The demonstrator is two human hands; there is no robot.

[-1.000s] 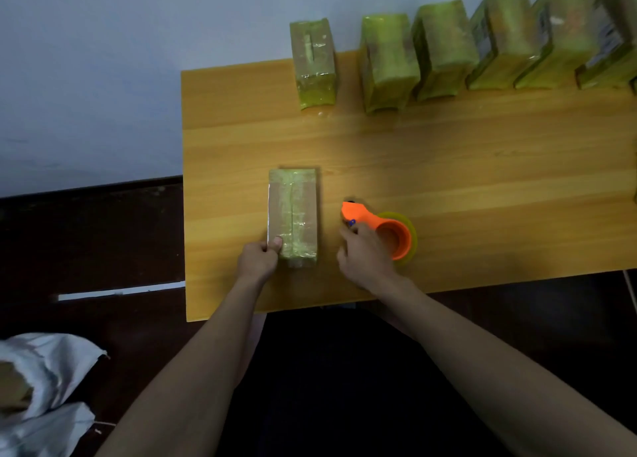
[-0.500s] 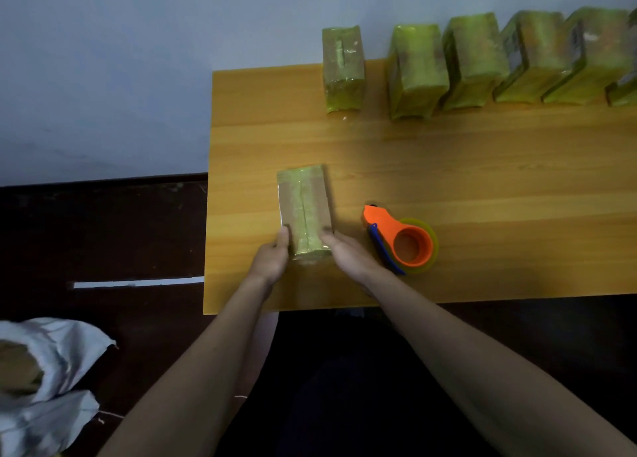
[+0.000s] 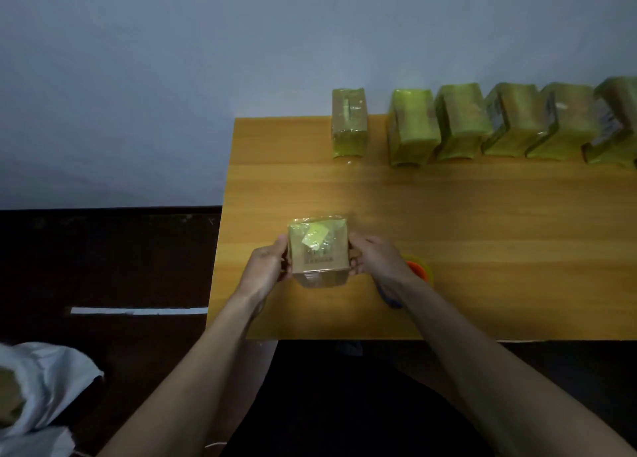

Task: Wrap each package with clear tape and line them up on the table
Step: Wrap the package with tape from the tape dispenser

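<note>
Gripping the glossy taped boxy package (image 3: 317, 251): left hand (image 3: 267, 267), right hand (image 3: 377, 258).

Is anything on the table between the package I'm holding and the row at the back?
Nothing visible. The table is bare wood from the held package, gripped by the left hand and right hand, to the row. The tape dispenser lies off to the right.

A plain pale wall (image 3: 172, 77) fills the upper part of the view, dimly lit; a wooden tabletop (image 3: 482, 232) with a warm orange grain stands with its far edge against the wall; left of its left edge lies a dark floor (image 3: 103, 260); a white strip (image 3: 138, 310) crosses it; crumpled white cloth (image 3: 44, 387) sits at the lower left.
</note>
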